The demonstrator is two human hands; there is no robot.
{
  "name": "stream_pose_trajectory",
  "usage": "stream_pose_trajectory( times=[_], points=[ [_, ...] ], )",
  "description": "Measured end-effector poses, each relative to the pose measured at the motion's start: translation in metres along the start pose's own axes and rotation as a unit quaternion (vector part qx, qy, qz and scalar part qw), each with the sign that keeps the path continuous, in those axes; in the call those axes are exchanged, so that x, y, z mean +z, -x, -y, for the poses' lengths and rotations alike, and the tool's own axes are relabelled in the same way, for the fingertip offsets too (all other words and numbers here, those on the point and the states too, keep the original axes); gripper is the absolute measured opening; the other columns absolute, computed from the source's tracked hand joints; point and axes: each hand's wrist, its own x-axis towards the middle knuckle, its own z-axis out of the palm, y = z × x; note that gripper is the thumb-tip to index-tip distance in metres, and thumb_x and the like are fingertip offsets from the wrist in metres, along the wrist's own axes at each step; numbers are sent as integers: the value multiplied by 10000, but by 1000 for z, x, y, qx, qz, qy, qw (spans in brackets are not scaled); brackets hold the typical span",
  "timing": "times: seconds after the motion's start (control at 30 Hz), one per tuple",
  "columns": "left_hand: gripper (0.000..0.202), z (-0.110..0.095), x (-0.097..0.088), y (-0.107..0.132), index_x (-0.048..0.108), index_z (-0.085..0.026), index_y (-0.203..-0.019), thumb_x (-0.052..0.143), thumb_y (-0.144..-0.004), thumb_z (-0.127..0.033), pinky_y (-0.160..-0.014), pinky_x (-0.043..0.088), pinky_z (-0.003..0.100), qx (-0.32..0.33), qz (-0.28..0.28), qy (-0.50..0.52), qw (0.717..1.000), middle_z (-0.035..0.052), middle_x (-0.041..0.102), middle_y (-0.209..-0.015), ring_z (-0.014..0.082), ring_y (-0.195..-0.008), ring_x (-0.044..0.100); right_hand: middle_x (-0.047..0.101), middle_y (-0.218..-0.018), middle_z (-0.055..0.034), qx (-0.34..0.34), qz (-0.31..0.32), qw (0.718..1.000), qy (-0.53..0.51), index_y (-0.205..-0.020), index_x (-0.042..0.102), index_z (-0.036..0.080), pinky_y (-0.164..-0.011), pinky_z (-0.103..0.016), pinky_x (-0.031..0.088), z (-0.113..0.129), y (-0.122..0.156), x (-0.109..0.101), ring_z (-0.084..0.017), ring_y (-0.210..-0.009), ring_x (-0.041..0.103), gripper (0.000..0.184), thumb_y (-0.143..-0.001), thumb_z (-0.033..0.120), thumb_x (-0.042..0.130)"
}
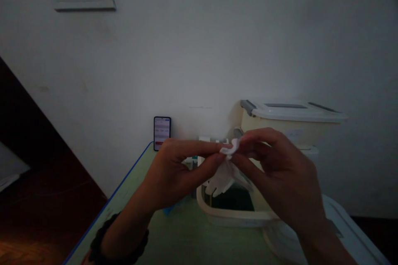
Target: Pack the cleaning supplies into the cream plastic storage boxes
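Both of my hands pinch the bunched upper edge of a thin white glove (221, 180), which hangs finger-end down between them. My left hand (183, 165) grips the edge between thumb and forefinger, with a dark band around the wrist. On the other side, my right hand (280, 169) holds it between thumb and fingers, a small curl of white showing between the two hands. Below the glove is a cream open-topped bin (230, 217) with a dark green inside. My right hand hides part of that bin.
A phone (162, 133) leans upright against the wall at the back of the green table (183, 244). To the right stands a lidded cream storage box (295, 112) with grey latches. A white lid (351, 223) lies at lower right. Something blue (168, 210) lies beside the bin.
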Motion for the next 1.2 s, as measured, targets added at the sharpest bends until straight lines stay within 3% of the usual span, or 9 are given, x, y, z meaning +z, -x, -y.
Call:
stream_pose_trajectory(
  times=[0.13, 0.23, 0.4, 0.53, 0.77, 0.97, 1.2],
  points=[
    [117, 1, 2, 2, 706, -188, -902, 638, -810, -162, -671, 564, 219, -13, -4, 86, 996, 36, 755, -838, 146, -730, 700, 552, -897, 43, -22, -29, 999, -13, -897, 572, 257, -682, -239, 524, -3, 2, 3, -96, -787, 603, 227, -754, 152, 713],
    [85, 3, 4, 4, 630, -183, -911, 633, -827, -194, -615, 551, 193, -49, -8, 160, 986, 31, 733, -803, 127, -695, 682, 557, -941, 32, -42, -34, 998, -33, -933, 556, 272, -701, -271, 533, -3, 4, 4, -125, -868, 608, 278, -753, 124, 707],
    [194, 7, 9, 5, 493, -233, -954, 633, -831, -180, -536, 516, 170, -75, -18, 256, 964, -23, 695, -740, 103, -617, 657, 585, -998, 20, -83, -1, 997, 7, -941, 556, 277, -716, -293, 533, -1, 3, 3, -148, -943, 615, 258, -787, 99, 663],
    [218, 8, 10, 5, 506, -238, -934, 642, -812, -117, -570, 529, 178, -32, -31, 221, 974, -36, 677, -759, 94, -639, 653, 584, -1013, 5, -122, 18, 987, 103, -893, 571, 248, -764, -289, 507, 0, 0, -3, -146, -970, 595, 168, -799, 149, 670],
    [177, 7, 11, 3, 565, -201, -844, 675, -772, -83, -735, 546, 224, 6, -65, 179, 982, -6, 685, -841, 117, -791, 659, 543, -974, -14, -146, -4, 982, 122, -829, 551, 240, -787, -300, 500, 6, 2, -8, -164, -1004, 542, 118, -817, 177, 651],
    [131, 5, 9, 5, 637, -192, -869, 676, -772, -114, -700, 537, 213, -9, -29, 151, 988, 10, 690, -815, 120, -754, 647, 606, -989, -21, -150, 25, 973, 173, -852, 542, 240, -764, -288, 518, 8, 0, -5, -162, -952, 611, 112, -820, 206, 644],
    [59, -2, 7, 5, 643, -187, -854, 657, -802, -163, -642, 527, 180, -58, -1, 195, 979, -2, 691, -785, 100, -701, 648, 630, -782, 13, -122, 8, 979, 164, -850, 530, 236, -626, -256, 508, 5, 4, -3, -131, -738, 626, 104, -826, 197, 624]
  ],
)
